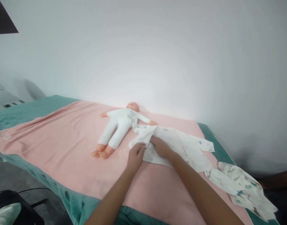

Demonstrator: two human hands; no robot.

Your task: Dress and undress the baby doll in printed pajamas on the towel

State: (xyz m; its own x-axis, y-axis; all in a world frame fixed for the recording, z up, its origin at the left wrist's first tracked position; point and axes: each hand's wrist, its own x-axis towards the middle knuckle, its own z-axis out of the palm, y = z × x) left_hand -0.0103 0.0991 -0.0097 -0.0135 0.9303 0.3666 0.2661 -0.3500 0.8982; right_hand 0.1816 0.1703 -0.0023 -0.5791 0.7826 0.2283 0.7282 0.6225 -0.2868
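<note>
Small boxed label (166, 129) up by the neckline of the white shirt (171, 142), dark marks inside it, too small for me to read from here. There's a greyish print on the doll (121, 118), on its chest, and I can't make out any words in that either. Now the grip: my left hand (135, 154) has thumb and fingers drawn together at the near edge of the shirt's folded left part, pinching the fabric. My right hand (160, 146) is just beside it, fingers curled in against the shirt; whether they're pinched shut, I can't tell, the tips are hidden. The shirt lies spread on the pink cloth (75, 150), one sleeve out to the right, its upper left corner close by the doll's arm. Doll's on its back, arms wide. Over on the right, a crumpled printed cloth (248, 190) lies across the pink and green cloth (63, 187).
</note>
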